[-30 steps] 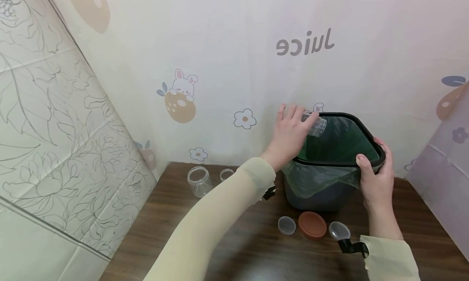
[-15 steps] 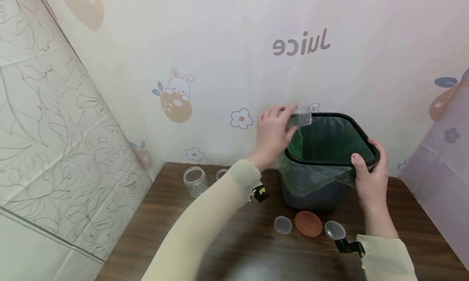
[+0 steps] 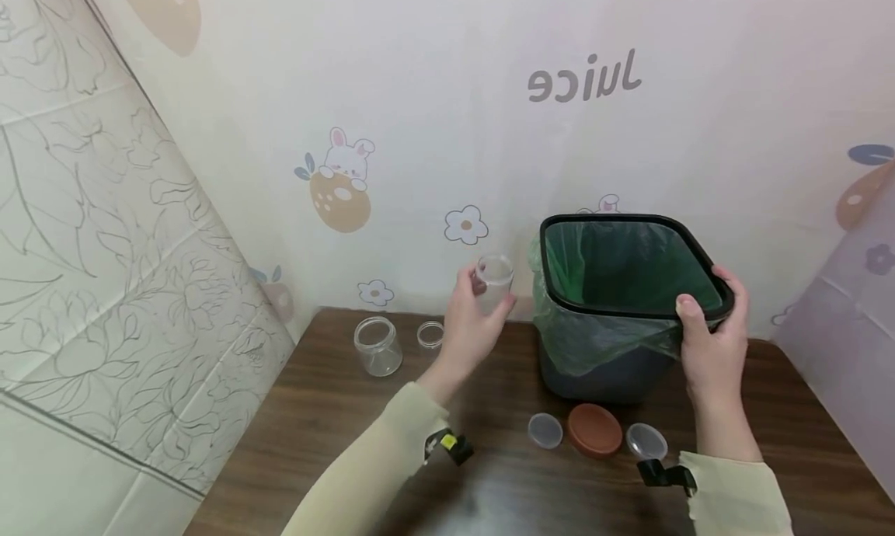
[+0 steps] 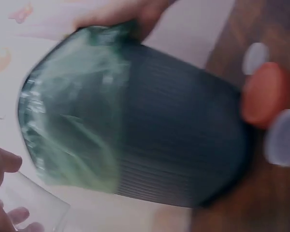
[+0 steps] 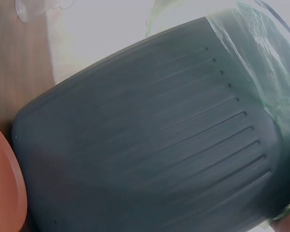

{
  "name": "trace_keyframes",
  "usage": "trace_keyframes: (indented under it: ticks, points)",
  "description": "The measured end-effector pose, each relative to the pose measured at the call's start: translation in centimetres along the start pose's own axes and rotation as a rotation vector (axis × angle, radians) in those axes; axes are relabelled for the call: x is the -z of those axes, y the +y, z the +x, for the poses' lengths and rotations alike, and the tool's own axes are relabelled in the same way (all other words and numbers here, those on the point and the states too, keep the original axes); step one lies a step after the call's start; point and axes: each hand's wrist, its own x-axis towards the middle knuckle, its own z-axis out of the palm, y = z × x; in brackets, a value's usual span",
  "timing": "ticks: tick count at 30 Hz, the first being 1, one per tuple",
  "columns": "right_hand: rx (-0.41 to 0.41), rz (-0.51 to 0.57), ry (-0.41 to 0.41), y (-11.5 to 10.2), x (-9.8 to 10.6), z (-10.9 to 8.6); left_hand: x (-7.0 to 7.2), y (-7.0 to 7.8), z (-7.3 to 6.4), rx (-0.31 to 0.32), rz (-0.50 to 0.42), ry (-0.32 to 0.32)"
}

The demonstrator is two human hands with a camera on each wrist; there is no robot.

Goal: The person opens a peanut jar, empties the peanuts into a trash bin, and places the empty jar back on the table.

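My left hand (image 3: 470, 322) grips a small clear jar (image 3: 495, 281), held upright above the table to the left of the bin. The same jar (image 4: 36, 203) shows at the lower left of the left wrist view, fingers curled round it. With thumb over the rim, my right hand (image 3: 716, 338) holds the right corner of a dark grey trash bin (image 3: 594, 377). A green plastic bag (image 3: 608, 338) lines the bin and folds over its black rim. In the right wrist view the ribbed bin wall (image 5: 150, 130) fills most of the picture.
Two more clear jars stand at the back left, a wide jar (image 3: 378, 349) and a smaller jar (image 3: 430, 335). Before the bin lie an orange lid (image 3: 594, 429), a clear lid (image 3: 545, 430) and another clear lid (image 3: 646, 441). A patterned cloth wall (image 3: 419, 132) rises behind the table (image 3: 315, 419).
The left hand has brought the jar from over the bin's left rim down and left, turning it from tipped sideways to upright. The right hand stays on the bin's corner.
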Motion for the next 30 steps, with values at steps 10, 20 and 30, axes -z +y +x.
trace_keyframes:
  ticks: [10,20,30]
  points:
    - [0.004,0.059,0.0,0.2,0.2,0.2,-2.0,-5.4,-5.5,0.079,0.1,-0.119]
    - [0.017,0.059,-0.013,0.1,0.0,0.0,-3.6,-10.7,-7.3,-0.004,0.185,-0.159]
    - [0.026,0.066,-0.002,0.2,-0.1,0.1,-3.9,-11.3,-7.2,0.121,0.205,-0.233]
